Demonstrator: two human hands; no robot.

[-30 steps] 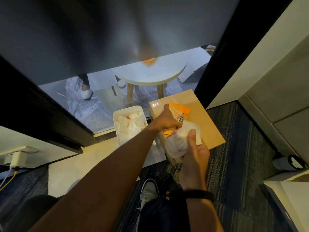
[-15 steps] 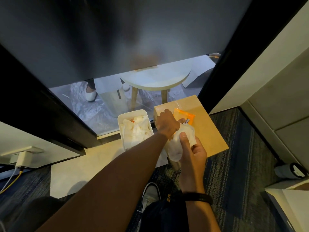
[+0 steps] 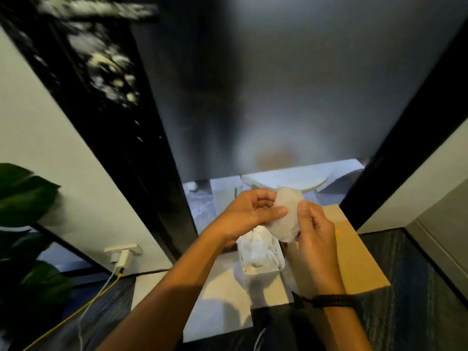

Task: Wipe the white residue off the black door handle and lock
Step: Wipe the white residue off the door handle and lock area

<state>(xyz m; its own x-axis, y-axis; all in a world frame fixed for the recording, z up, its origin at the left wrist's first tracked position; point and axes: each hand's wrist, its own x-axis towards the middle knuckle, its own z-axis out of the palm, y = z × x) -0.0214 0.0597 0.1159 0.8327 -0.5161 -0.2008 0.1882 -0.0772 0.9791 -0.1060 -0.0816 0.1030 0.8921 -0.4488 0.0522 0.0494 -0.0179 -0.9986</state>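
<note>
Low centre of the frame: 2 hands holding 1 white wipe (image 3: pixel 286 219) between them. Left hand (image 3: pixel 249 214) pinching its left edge, thumb and curled fingers closed on it. Right hand (image 3: pixel 314 230) gripping the right edge, thumb pressed on top. Upper left: black door handle (image 3: pixel 101 10) streaked white, lock (image 3: pixel 111 72) beneath it also smeared. Below the hands, a white bin (image 3: pixel 263 272) of used wipes beside a cardboard box (image 3: pixel 354 262).

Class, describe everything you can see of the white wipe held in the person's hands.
The thin white crumpled wipe looks soft and slightly translucent, bunched rather than flat. It is held up in the air between both hands: the left hand pinches its left edge, the right hand grips its right side. It hangs above the white bin of used wipes.
</note>
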